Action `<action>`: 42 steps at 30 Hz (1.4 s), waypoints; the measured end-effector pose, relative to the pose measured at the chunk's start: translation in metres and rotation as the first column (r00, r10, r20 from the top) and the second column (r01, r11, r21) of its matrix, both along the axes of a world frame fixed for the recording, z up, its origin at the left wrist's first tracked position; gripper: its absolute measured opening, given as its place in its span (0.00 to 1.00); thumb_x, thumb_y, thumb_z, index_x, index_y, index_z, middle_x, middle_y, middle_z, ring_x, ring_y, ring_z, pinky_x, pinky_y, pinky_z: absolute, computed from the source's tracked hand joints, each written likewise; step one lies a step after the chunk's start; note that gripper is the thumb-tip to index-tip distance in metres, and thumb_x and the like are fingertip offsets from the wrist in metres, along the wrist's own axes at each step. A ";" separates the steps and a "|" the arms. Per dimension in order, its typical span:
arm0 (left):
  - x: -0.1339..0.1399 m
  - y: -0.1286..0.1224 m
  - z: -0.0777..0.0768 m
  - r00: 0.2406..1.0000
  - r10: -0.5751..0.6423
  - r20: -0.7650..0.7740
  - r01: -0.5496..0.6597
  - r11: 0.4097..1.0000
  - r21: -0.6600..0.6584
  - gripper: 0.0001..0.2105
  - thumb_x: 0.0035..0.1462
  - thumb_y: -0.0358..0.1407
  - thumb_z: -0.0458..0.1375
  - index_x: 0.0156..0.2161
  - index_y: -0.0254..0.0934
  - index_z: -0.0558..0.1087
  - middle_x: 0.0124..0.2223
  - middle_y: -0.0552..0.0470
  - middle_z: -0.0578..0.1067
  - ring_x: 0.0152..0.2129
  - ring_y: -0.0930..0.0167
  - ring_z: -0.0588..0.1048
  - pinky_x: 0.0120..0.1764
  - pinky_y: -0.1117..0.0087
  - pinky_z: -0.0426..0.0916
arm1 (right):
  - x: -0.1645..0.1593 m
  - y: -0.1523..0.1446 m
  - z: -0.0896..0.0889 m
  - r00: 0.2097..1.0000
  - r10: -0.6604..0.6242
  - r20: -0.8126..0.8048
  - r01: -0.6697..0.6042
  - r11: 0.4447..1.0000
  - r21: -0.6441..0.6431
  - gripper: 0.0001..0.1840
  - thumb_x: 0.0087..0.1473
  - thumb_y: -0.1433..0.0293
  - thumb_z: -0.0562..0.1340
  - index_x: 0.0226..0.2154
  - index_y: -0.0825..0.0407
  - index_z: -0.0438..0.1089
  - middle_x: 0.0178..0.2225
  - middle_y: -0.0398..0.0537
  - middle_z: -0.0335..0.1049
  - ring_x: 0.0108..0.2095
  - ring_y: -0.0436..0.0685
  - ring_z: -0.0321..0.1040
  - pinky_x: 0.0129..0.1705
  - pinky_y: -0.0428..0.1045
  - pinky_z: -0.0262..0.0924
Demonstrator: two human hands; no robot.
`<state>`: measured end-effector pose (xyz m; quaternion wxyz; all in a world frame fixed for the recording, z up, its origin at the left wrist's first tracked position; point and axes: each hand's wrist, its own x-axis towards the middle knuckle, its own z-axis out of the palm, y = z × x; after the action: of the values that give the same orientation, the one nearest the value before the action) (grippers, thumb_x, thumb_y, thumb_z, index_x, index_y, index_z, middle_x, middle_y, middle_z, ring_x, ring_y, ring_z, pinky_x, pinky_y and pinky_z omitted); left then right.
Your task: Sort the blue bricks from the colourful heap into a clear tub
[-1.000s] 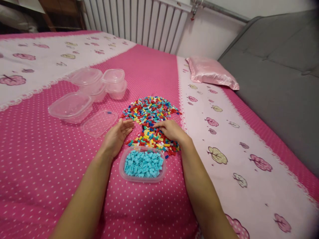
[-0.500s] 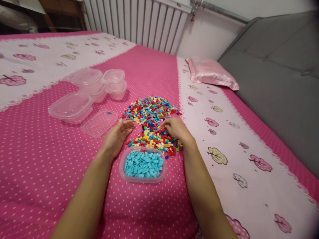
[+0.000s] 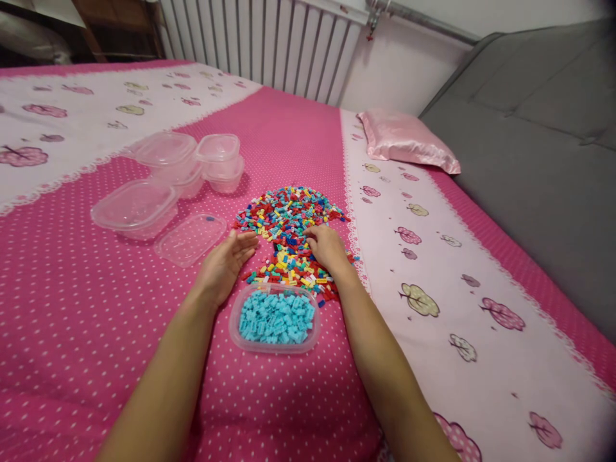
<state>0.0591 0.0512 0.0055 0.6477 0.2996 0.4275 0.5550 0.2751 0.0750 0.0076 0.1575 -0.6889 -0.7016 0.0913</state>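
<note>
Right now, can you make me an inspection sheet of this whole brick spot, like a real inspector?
Surface: pink dotted bedspread with pale, tree-printed bands.
Main things: mixed-colour bricks in a spread-out pile; nearer, an open clear tub holding light-blue bricks.
Clutter: clear containers and a flat clear lid, left of the pile.
Hands: left hand open beside the pile; right hand at the pile, its grip unclear.
Cables: nothing seen.
Surroundings: white radiator, pink pillow, grey padded panel.
</note>
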 end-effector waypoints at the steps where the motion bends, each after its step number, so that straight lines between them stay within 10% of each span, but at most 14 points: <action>1: 0.000 0.000 0.000 1.000 -0.001 -0.001 0.001 1.000 -0.001 0.17 0.59 0.44 0.54 0.32 0.33 0.78 0.36 0.45 0.79 0.40 0.68 0.76 0.51 0.68 0.65 | 0.000 0.000 0.000 1.000 -0.007 -0.001 0.007 1.000 0.000 0.15 0.58 0.70 0.56 0.45 0.48 0.74 0.46 0.52 0.72 0.48 0.60 0.67 0.48 0.52 0.61; 23: 0.000 0.000 0.000 1.000 -0.008 -0.025 0.008 1.000 0.016 0.16 0.58 0.45 0.55 0.33 0.34 0.77 0.38 0.45 0.79 0.42 0.67 0.75 0.51 0.67 0.64 | 0.001 0.003 -0.005 0.991 -0.046 -0.124 0.055 0.996 0.073 0.10 0.56 0.73 0.53 0.38 0.53 0.68 0.37 0.50 0.72 0.37 0.57 0.66 0.39 0.49 0.58; 42: 0.000 -0.001 0.002 1.000 -0.008 0.018 0.008 1.000 -0.009 0.18 0.64 0.39 0.49 0.33 0.32 0.78 0.36 0.46 0.79 0.39 0.69 0.76 0.49 0.70 0.65 | 0.003 0.007 -0.011 0.982 0.105 -0.157 -0.090 0.991 0.098 0.14 0.56 0.75 0.55 0.38 0.51 0.76 0.40 0.50 0.70 0.45 0.56 0.65 0.50 0.50 0.59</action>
<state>0.0586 0.0504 0.0074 0.6549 0.2933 0.4232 0.5531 0.2778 0.0820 -0.0039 0.2403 -0.6360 -0.7229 0.1226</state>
